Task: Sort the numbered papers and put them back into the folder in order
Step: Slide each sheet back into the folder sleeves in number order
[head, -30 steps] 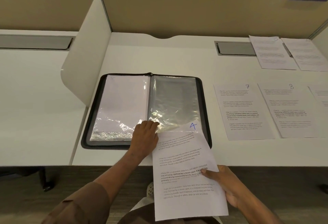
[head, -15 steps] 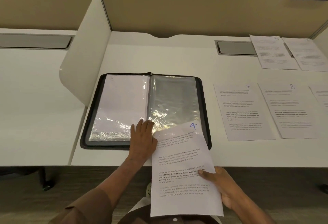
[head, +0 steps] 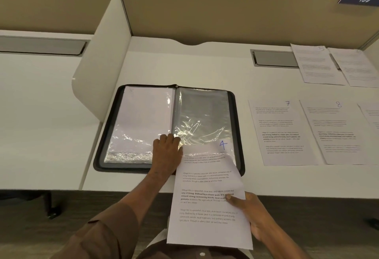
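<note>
A black zip folder [head: 105, 135] lies open on the white desk. Its left sleeve [head: 143, 119] holds a sheet, and its right clear sleeve [head: 203, 113] is crinkled near the bottom. The paper numbered 4 [head: 207, 207] hangs over the desk's front edge, its top end inside the bottom of the right sleeve. My left hand [head: 166, 154] rests with fingers laid on the folder beside the spine, at the sleeve's lower edge. My right hand [head: 256, 217] grips paper 4 at its right side, thumb on top.
Papers 7 [head: 281, 133] and 8 [head: 336, 133] lie side by side right of the folder, with another sheet [head: 372, 115] cut off at the edge. Paper 5 [head: 317, 66] and one more sheet [head: 356, 68] lie at the back right. A white divider [head: 102, 57] stands left of the folder.
Paper 4 has slid a little further up into the right sleeve. My left hand has flattened onto the folder near the spine.
</note>
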`<action>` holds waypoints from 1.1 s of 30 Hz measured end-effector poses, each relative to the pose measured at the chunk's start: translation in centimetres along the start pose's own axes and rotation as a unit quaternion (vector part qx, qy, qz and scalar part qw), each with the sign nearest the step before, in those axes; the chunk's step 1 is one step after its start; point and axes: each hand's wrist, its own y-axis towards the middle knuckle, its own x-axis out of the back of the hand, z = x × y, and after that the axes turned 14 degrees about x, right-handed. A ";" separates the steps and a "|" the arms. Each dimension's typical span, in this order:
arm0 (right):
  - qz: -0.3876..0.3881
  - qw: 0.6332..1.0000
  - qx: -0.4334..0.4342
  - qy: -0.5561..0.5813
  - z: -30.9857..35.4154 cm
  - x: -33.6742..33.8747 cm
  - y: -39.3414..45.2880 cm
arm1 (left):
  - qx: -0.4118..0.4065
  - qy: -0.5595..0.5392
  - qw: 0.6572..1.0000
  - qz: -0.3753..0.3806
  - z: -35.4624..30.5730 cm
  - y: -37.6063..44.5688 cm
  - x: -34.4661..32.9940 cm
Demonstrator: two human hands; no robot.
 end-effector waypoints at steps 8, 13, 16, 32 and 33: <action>-0.004 1.000 0.008 -0.005 -0.4 -0.4 0.2 | 0.020 -0.075 0.996 0.043 -0.1 -2.0 0.4; -0.002 0.999 0.022 -0.035 -0.4 -0.5 0.4 | 0.062 -0.071 0.995 0.042 -0.7 -1.2 0.6; -0.008 0.996 0.043 -0.072 -0.1 -0.9 0.8 | 0.066 -0.074 0.995 0.031 -0.6 -1.1 0.4; -0.048 0.988 0.093 -0.111 0.8 -1.8 5.0 | -0.114 -0.091 0.984 0.098 -2.1 -2.6 -1.0; -0.053 0.988 0.094 -0.115 0.9 -1.6 5.5 | -0.119 -0.088 0.983 0.104 -2.1 -2.6 -1.0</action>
